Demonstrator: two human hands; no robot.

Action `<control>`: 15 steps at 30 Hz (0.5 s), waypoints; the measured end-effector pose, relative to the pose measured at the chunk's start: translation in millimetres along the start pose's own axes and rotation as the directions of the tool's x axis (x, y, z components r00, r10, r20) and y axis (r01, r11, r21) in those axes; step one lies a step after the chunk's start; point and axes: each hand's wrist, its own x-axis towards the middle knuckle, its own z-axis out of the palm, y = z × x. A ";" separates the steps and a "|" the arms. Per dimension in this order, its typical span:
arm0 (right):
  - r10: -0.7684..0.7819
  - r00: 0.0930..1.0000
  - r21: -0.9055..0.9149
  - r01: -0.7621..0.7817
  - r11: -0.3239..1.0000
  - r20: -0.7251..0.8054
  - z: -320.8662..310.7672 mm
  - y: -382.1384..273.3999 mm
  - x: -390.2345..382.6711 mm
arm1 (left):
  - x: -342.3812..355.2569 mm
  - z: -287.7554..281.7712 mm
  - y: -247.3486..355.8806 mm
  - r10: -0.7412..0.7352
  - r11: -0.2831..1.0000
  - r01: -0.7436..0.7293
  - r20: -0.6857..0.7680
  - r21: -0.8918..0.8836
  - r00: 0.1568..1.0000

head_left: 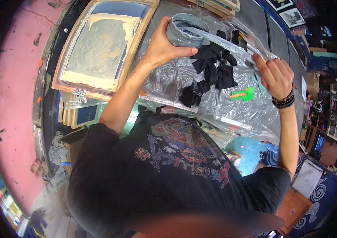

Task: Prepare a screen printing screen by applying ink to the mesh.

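My left hand (163, 48) is wrapped around a grey-smeared plastic tub (185, 41), thumb along its near side. Dark stuff shows inside the tub. A long, pale, translucent strip (226, 43) reaches from the tub's mouth to my right hand (274, 75), whose fingers are closed on its far end. Whether the strip is a stick or folded plastic, I cannot tell. Beneath and between my hands, several crumpled black cloth pieces (226, 76) lie on clear plastic sheeting (168, 81). Nearer to me lies a green and orange scraper-like tool (244, 94).
On the left rests a wooden-framed printing screen (125, 73), its mesh coated cream and grey, with a metal hinge clamp (79, 95) at its near edge. More wooden frames (220, 7) stand at the back. Cluttered shelves (331, 115) line the right; a pink wall (14, 99) runs left.
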 end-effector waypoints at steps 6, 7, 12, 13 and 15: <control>0.108 0.994 0.081 -0.109 0.991 0.017 -2.0 -3.9 -18.3 | -2.5 6.3 3.8 -0.042 0.997 0.043 0.021 -0.070 0.999; 0.106 0.994 0.080 -0.108 0.991 0.020 -4.5 -3.6 -21.2 | -2.6 7.3 2.9 -0.042 0.996 0.044 0.020 -0.074 0.999; 0.104 0.993 0.057 -0.108 0.993 0.054 -8.3 -0.4 -36.8 | -5.1 11.6 4.3 -0.066 0.997 0.067 0.031 -0.037 0.997; 0.104 0.993 0.058 -0.108 0.993 0.058 -9.4 0.1 -38.2 | -5.5 12.1 1.4 -0.068 0.997 0.069 0.032 -0.040 0.997; 0.108 0.992 0.071 -0.112 0.991 0.065 -11.8 0.7 -40.4 | -6.4 13.0 -6.1 -0.042 0.999 0.042 0.016 0.023 0.999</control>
